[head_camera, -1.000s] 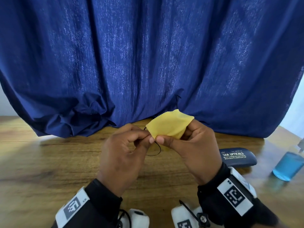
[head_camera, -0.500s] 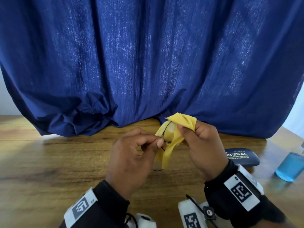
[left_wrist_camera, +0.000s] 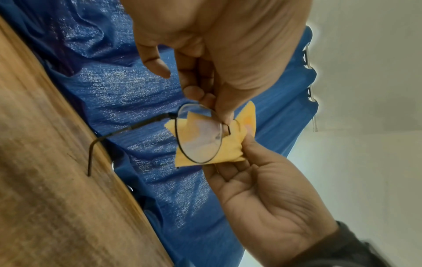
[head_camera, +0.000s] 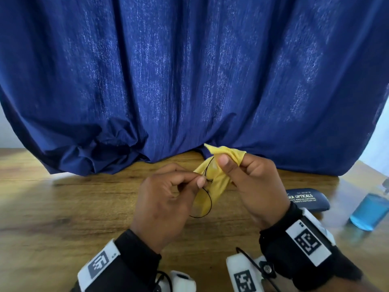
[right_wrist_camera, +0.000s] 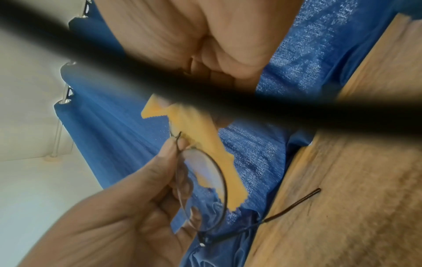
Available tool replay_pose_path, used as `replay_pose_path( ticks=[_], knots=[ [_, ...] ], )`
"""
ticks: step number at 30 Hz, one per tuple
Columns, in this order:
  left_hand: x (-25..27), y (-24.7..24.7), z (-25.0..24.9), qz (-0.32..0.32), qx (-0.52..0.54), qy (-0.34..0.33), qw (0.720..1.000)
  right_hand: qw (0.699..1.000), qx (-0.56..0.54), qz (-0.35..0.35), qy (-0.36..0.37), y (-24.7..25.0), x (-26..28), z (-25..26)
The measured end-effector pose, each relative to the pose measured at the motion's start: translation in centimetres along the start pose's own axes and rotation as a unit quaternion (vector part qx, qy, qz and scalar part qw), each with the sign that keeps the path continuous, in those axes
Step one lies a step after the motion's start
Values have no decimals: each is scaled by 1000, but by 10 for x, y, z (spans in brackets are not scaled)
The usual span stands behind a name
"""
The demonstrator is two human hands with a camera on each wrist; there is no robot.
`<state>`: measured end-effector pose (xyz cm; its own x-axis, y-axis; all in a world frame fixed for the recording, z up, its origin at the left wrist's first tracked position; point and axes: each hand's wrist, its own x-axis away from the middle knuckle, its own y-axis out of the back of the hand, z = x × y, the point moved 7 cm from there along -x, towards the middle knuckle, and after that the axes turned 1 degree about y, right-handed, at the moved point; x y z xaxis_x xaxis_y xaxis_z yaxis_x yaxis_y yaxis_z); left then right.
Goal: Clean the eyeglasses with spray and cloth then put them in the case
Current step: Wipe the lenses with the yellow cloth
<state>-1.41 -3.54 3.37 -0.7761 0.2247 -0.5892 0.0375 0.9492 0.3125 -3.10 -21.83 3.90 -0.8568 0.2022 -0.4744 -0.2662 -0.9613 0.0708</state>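
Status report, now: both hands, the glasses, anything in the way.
Left hand pinches eyeglasses at the bridge. Right hand holds yellow cloth around one lens. Case shut on table; nothing in the way.

Even daylight, seemingly from right; wide-angle bending at edges; blurred dark cable (right_wrist_camera: 205, 94) crosses right wrist view.

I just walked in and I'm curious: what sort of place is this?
Probably a home or small office room, not a workshop: a wooden table with a blue curtain hanging behind it, and an optician's glasses case beside a blue spray bottle.
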Motion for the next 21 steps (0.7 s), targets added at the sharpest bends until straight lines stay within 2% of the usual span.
replay_pose_path(
  ticks=[4,7,11,14,21],
  knots=[
    [-2,5,3,-17,6,12,1000,999,-28,38,-26,-11,1,-5],
    [0,1,5,-8,-4,6,1000,995,-44,74,-55,-19,4,-8],
    [5,-12,3,34,23,-4,999,999,-25,13,-41,-10,4,-1],
    [6,-16,1,41,25,-2,999,999,10,-23,-24,-6,6,6],
    [1,-7,9,10,10,16,1000,994,111,18,6,-16,7,9]
  ],
)
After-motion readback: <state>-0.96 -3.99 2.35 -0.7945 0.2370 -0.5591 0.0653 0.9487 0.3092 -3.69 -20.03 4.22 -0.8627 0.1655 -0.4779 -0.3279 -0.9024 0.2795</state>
